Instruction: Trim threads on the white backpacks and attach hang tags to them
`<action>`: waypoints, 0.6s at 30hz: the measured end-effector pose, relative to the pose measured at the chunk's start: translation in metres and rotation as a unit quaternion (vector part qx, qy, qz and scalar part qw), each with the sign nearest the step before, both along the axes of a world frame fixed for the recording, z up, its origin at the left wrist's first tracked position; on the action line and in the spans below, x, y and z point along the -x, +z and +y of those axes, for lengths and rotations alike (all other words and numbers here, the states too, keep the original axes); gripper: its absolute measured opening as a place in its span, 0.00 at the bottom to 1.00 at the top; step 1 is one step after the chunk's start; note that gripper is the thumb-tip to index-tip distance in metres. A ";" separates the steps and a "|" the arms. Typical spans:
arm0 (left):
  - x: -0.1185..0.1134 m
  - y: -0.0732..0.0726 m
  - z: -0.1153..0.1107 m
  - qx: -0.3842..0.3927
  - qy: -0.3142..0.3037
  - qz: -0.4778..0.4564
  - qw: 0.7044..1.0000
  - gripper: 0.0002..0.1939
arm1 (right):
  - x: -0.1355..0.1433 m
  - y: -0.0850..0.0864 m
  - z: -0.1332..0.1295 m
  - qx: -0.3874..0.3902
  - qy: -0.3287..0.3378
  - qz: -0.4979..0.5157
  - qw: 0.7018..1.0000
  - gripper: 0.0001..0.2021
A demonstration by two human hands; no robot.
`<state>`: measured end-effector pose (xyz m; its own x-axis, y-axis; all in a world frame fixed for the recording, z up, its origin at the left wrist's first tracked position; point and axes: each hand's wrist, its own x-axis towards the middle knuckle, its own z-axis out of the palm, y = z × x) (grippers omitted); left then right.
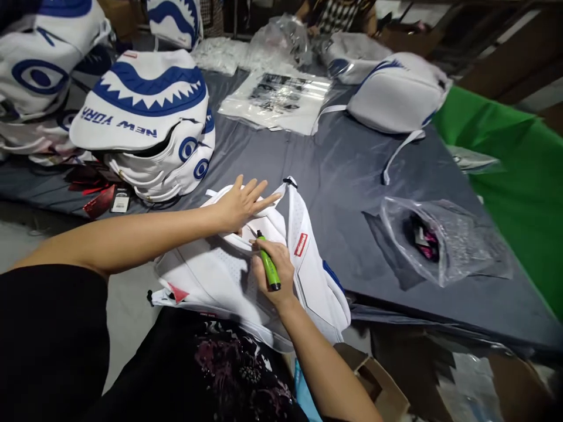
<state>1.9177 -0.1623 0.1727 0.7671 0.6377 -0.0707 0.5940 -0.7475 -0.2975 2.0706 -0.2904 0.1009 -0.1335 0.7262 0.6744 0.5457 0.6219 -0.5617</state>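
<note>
A white bag (220, 275) with red labels and perforated panels lies over the front edge of the grey table, partly on my lap. My left hand (243, 205) rests on its upper part with the fingers spread. Wrapped round a green marker (270, 266) with black ends, my right hand (278, 272) is just below my left one, over the middle of the bag. The marker slants, one end toward the bag near my left palm. Whether its tip touches the fabric cannot be made out.
White and blue bags (149, 117) are stacked at the left. Flat plastic packages (281, 97) and another white bag (396, 97) lie farther back. A clear plastic bag (457, 243) is at right, beside green cloth (505, 146). A person (341, 17) is across the table.
</note>
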 end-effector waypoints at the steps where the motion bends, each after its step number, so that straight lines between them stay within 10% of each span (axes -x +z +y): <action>1: -0.002 -0.002 0.001 0.005 0.005 -0.007 1.000 0.61 | -0.001 -0.001 0.001 0.011 0.002 0.002 1.000 0.20; 18: -0.006 -0.017 0.008 0.012 0.008 -0.059 0.998 0.37 | -0.027 0.033 0.034 0.205 -0.075 -0.064 0.974 0.11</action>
<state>1.9236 -0.1542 0.1557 0.7611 0.6486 0.0032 0.6351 -0.7442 -0.2068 2.0980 -0.2565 0.1337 -0.0700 0.9485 0.3088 0.6953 0.2684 -0.6667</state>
